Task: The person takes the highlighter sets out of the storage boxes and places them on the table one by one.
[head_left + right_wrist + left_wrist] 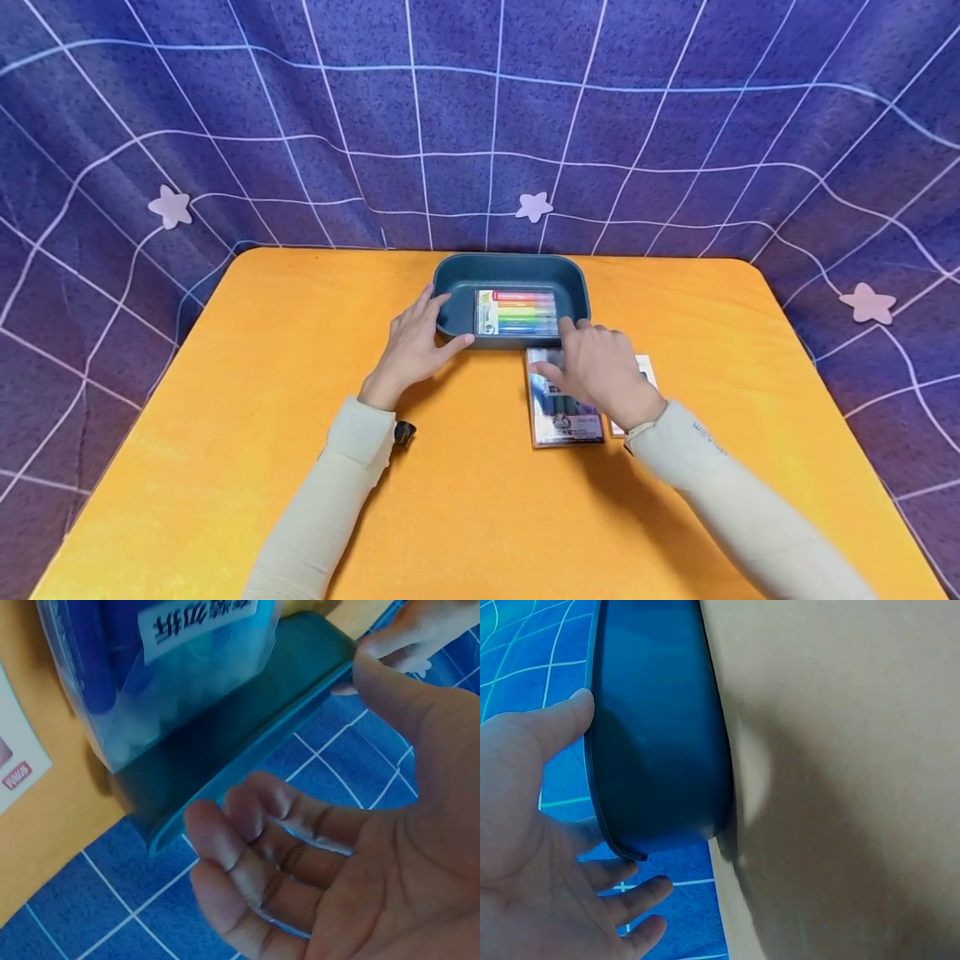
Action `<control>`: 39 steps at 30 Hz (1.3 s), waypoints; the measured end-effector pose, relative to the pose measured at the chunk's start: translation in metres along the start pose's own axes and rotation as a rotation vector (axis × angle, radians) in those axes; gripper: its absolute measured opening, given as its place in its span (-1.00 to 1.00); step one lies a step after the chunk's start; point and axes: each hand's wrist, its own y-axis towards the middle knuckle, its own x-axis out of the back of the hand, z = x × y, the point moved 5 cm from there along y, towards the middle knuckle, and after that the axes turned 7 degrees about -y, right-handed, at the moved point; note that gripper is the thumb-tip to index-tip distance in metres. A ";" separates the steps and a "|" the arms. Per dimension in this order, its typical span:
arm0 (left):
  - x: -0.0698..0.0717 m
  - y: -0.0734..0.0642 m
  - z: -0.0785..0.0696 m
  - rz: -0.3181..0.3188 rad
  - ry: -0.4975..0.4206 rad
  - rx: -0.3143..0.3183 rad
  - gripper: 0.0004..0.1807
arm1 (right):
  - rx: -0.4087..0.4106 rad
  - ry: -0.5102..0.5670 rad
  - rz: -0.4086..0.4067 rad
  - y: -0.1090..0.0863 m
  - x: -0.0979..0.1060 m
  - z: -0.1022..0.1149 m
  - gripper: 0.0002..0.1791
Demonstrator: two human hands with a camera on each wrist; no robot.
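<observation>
Spreading left hand (409, 346) around the left end of the dark green tray (517, 268), touching the near rim with the thumb and holding straight fingers apart. Bending right hand (606, 373) over the near right corner, curling its fingers only loosely and, as far as showing, gripping nothing; not being able to tell about contact with the rim. Seeing one pack of coloured pens (517, 313) lying flat inside the tray, and so judging the work as partly done. Finding outside, on the orange desk (225, 400), a clear-fronted pack (558, 408) just before the tray and a white pack (647, 364) to its right, perhaps remaining to be handled. Noticing right hand and wrist covering parts of both. Noticing also a blue grid-patterned curtain (450, 108) hanging behind, apparently hindering nothing.
</observation>
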 end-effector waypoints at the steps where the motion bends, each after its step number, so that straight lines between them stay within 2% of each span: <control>1: 0.000 0.000 0.000 0.000 -0.001 0.001 -0.07 | 0.006 0.009 -0.022 0.002 0.001 -0.001 -0.22; 6: -0.001 0.001 0.000 -0.001 -0.003 -0.002 -0.07 | 0.039 0.072 -0.063 0.011 0.001 -0.004 -0.29; 14: -0.001 0.001 0.002 -0.004 -0.003 0.005 -0.07 | 0.093 0.141 -0.112 0.028 0.000 -0.006 -0.28; 21: -0.001 0.001 0.004 -0.002 0.007 0.009 -0.06 | 0.109 0.145 -0.143 0.048 0.002 -0.010 -0.22; 27: -0.002 0.001 0.005 -0.006 0.001 0.011 -0.07 | 0.092 0.191 -0.086 0.067 -0.005 -0.012 -0.23; 33: -0.002 0.002 0.005 -0.004 0.001 0.008 -0.07 | 0.074 0.217 -0.008 0.084 -0.021 -0.014 -0.12; 39: -0.002 0.002 0.005 -0.006 -0.001 0.007 -0.07 | 0.117 0.291 0.078 0.098 -0.035 -0.013 0.00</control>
